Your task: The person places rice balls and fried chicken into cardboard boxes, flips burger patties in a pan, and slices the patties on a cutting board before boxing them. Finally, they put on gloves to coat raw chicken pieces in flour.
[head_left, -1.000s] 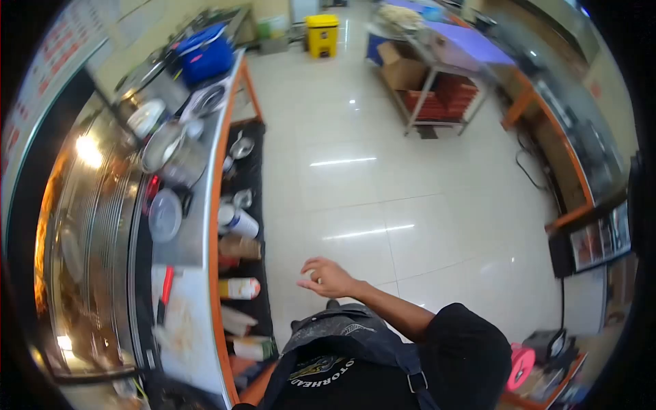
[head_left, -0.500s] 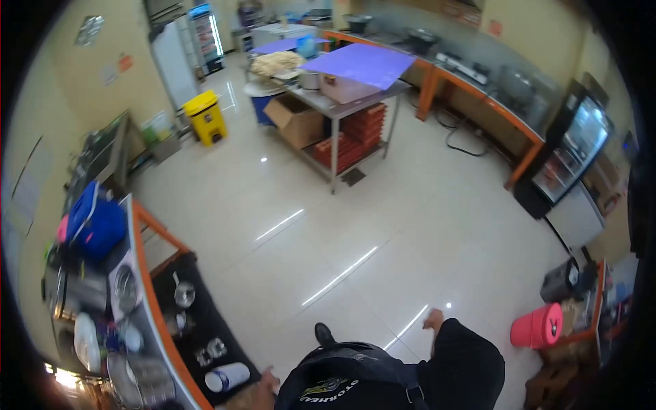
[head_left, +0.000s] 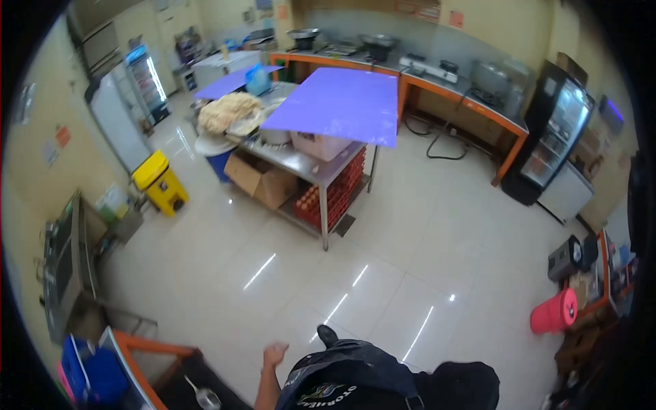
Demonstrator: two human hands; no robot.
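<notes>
My left hand (head_left: 275, 354) hangs in front of my body at the bottom of the view, its fingers curled in and nothing visible in them. It is over the tiled floor and touches nothing. My right hand is out of sight behind the black sleeve (head_left: 466, 384). I wear a dark apron (head_left: 355, 359), and one black shoe (head_left: 327, 334) shows ahead of it. Farther forward stands a steel table (head_left: 311, 167) with a purple sheet (head_left: 338, 102), a pale heaped mass (head_left: 229, 113) and a pot on top.
The steel table's lower shelf holds red egg trays (head_left: 328, 198) and a cardboard box (head_left: 260, 179). A yellow bin (head_left: 161, 183) stands left, a pink bin (head_left: 553, 312) right. An orange-edged counter (head_left: 147, 339) is at lower left; a glass-door fridge (head_left: 552, 133) is at right.
I have moved forward, so the steel table looks nearer and the left counter has slid down and back. My left hand has swung forward; my right hand has dropped out of view.
</notes>
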